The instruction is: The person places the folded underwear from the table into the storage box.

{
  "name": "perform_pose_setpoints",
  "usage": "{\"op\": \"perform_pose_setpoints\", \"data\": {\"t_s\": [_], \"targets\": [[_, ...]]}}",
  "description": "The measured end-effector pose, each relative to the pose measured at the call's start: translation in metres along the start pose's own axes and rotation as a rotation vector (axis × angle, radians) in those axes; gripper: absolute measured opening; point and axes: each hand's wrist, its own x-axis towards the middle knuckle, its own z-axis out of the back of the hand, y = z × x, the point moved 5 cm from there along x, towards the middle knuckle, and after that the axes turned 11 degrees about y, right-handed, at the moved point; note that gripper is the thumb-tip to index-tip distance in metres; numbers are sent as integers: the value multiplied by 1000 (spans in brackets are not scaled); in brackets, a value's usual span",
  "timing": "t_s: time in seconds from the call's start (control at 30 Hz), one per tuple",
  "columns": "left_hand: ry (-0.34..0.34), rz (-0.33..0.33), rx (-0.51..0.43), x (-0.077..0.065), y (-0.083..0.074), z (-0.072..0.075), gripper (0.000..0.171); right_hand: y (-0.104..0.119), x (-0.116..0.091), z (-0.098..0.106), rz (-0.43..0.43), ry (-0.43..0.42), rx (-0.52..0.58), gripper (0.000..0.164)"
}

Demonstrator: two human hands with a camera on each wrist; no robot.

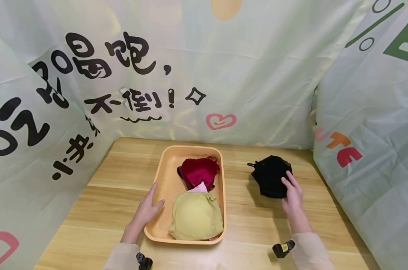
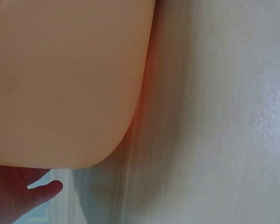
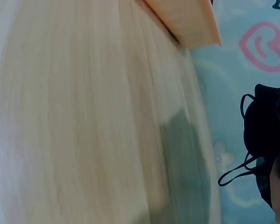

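My right hand (image 1: pixel 293 197) holds a folded black bra (image 1: pixel 270 176) by its right edge, above the right side of the table. Thin straps hang from the black bra (image 3: pixel 263 126) in the right wrist view. My left hand (image 1: pixel 146 208) is at the left rim of an orange tray (image 1: pixel 163 172), with thumb and forefinger spread apart. In the left wrist view the tray's wall hides part of the left hand (image 2: pixel 14 196). Inside the tray, a dark red bra (image 1: pixel 198 170) lies at the back and a folded yellow bra (image 1: pixel 197 217) at the front.
A bit of pale pink cloth (image 1: pixel 199 187) shows between the two bras in the tray. The wooden table (image 1: pixel 247 228) is bordered by printed fabric curtains (image 1: pixel 258 93) at the back, left and right.
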Motion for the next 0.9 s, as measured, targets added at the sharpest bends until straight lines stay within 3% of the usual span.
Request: {"op": "perform_pose_setpoints", "data": {"t_s": [0.3,0.73,0.9], "targets": [[-1,-12,-10,0,1,0,73,-10,-1,-24,-10,72,33,62],[-11,-13,-7,3,0,0,73,-19,-7,-71,105,238,117,61],[-8,-11,-2,2,1,1,73,-27,-7,-87,80,278,139,61]]}}
